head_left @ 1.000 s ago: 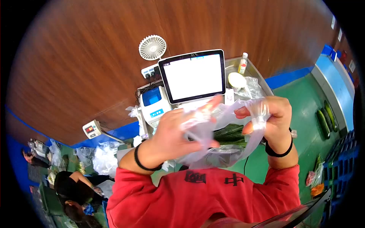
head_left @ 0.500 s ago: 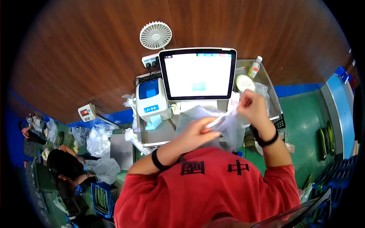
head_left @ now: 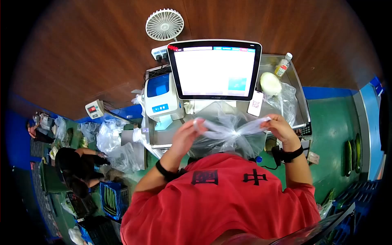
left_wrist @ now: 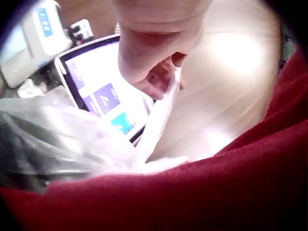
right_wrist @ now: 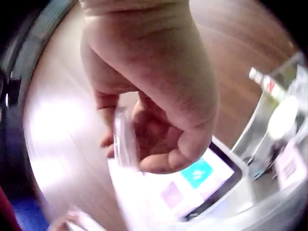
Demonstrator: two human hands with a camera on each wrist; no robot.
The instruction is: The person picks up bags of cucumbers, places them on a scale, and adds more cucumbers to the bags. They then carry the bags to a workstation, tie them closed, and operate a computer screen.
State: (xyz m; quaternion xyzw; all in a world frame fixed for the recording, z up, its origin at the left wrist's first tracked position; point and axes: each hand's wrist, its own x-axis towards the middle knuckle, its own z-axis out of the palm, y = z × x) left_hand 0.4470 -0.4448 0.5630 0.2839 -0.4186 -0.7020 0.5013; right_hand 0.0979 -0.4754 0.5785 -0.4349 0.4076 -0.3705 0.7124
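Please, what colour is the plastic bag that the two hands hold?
The bag is whitish and see-through; it shows best in the head view.

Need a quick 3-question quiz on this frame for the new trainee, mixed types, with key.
1. Multiple choice: what do the left hand and right hand both hold?
A) a cable
B) a plastic bag
C) a fan

2. True or false: in the head view, the bottle is to the right of the screen.

3. Fill in: in the head view, the QR-code card is nearer the ___ hand.

Key:
1. B
2. True
3. right
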